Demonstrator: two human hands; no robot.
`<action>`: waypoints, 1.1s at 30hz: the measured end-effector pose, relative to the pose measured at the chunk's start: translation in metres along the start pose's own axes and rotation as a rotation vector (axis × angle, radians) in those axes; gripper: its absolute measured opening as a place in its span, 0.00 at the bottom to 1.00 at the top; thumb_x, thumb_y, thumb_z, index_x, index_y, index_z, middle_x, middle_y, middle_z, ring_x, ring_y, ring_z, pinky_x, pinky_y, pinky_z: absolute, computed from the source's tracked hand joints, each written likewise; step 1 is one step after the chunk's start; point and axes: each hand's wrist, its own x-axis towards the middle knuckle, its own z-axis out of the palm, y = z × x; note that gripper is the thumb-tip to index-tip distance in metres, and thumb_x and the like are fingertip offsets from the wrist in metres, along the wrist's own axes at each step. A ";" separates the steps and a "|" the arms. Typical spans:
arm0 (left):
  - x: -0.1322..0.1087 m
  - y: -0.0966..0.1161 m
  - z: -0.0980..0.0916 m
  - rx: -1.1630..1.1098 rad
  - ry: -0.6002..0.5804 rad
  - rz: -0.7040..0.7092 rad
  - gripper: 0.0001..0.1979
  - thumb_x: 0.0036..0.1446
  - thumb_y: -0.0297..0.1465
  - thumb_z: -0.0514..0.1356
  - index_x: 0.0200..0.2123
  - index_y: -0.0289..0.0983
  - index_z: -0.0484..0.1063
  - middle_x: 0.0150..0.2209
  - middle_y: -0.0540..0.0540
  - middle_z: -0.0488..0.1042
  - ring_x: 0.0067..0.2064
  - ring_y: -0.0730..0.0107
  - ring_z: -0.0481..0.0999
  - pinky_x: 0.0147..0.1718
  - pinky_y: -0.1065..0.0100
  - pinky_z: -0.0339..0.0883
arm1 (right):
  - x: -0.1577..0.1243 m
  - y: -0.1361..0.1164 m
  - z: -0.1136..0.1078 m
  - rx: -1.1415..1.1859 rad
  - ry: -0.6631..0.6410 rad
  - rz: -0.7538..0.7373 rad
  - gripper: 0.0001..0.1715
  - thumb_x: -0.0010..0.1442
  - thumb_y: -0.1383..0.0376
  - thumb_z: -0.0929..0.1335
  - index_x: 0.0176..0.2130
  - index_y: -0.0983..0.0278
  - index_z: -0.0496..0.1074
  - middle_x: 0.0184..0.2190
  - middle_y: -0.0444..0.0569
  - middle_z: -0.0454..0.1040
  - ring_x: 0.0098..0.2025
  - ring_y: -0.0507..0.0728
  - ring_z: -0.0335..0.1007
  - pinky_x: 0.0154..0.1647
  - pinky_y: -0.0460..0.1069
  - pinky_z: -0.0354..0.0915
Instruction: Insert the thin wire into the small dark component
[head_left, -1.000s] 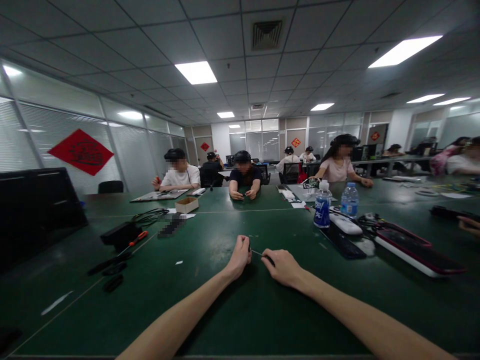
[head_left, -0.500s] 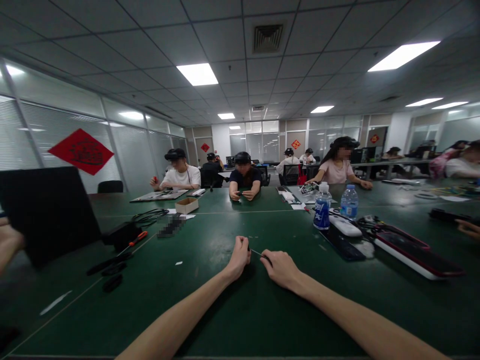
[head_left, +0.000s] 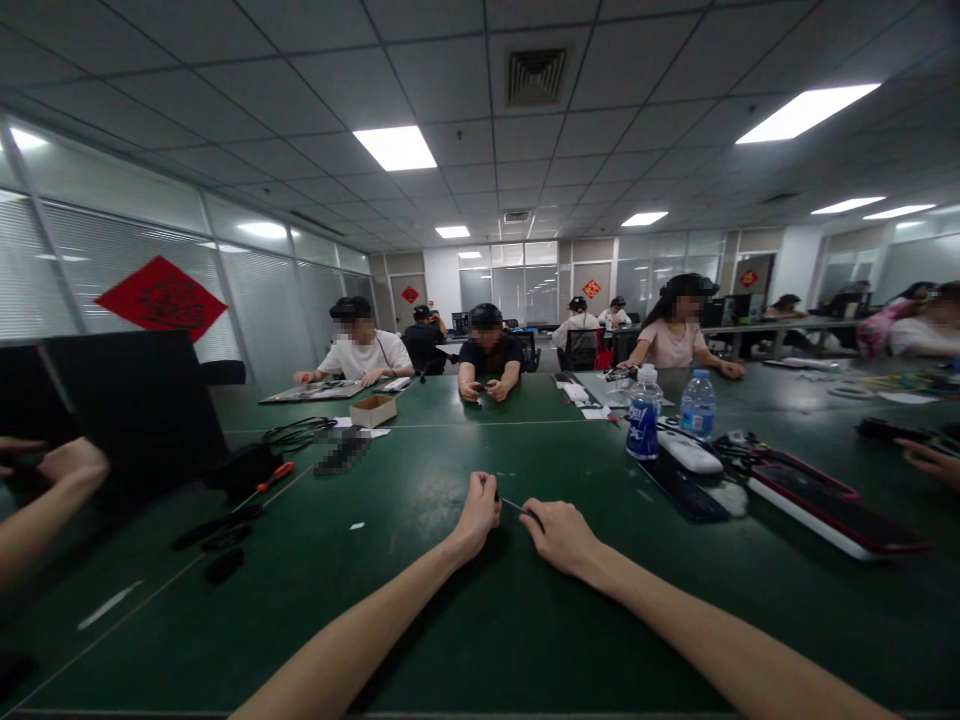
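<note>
Over the green table (head_left: 420, 620), my left hand (head_left: 478, 520) pinches a small dark piece (head_left: 496, 496), mostly hidden by the fingers. My right hand (head_left: 564, 536) is closed around the dark handle of a screwdriver (head_left: 513, 504). Its thin metal shaft points left and reaches the dark piece, though I cannot tell whether the tip sits in it. Both hands are close together, low over the table's middle.
At left lie an orange-handled screwdriver (head_left: 276, 476), black parts (head_left: 225, 566), a cardboard box (head_left: 373, 410) and a large black panel (head_left: 135, 410) by another person's hand (head_left: 75, 462). Bottles (head_left: 643, 415), a white device (head_left: 690, 452) and a red-edged black case (head_left: 832, 500) stand right. People sit opposite.
My hands, the screwdriver and the small piece hold nearly the same place. At left, another person's hand has come further into view and the black panel has shifted right.
</note>
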 end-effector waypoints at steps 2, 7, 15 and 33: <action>0.001 -0.001 -0.001 0.004 -0.003 0.006 0.18 0.54 0.48 0.51 0.38 0.42 0.51 0.18 0.60 0.50 0.15 0.83 0.48 0.16 0.78 0.39 | 0.000 0.000 0.000 0.003 -0.009 0.012 0.19 0.64 0.54 0.57 0.43 0.60 0.69 0.35 0.50 0.74 0.34 0.56 0.71 0.35 0.50 0.66; 0.003 -0.004 -0.002 0.008 -0.012 0.018 0.18 0.54 0.49 0.50 0.38 0.43 0.51 0.18 0.60 0.50 0.15 0.82 0.48 0.16 0.78 0.39 | 0.001 0.001 0.001 0.010 -0.025 0.019 0.18 0.64 0.55 0.57 0.44 0.60 0.69 0.35 0.49 0.74 0.34 0.55 0.71 0.33 0.48 0.66; 0.005 -0.006 -0.003 0.020 -0.002 0.021 0.18 0.54 0.49 0.50 0.38 0.42 0.51 0.18 0.60 0.50 0.15 0.82 0.47 0.16 0.78 0.39 | 0.000 0.001 0.000 -0.019 -0.022 0.019 0.20 0.65 0.54 0.56 0.44 0.60 0.69 0.36 0.50 0.74 0.34 0.55 0.71 0.34 0.48 0.65; 0.001 -0.001 -0.001 0.033 -0.025 0.012 0.18 0.55 0.48 0.50 0.38 0.43 0.50 0.18 0.60 0.49 0.16 0.83 0.46 0.16 0.77 0.37 | 0.000 0.001 -0.001 -0.033 -0.039 0.028 0.22 0.65 0.52 0.55 0.44 0.60 0.69 0.36 0.50 0.74 0.34 0.56 0.71 0.34 0.48 0.64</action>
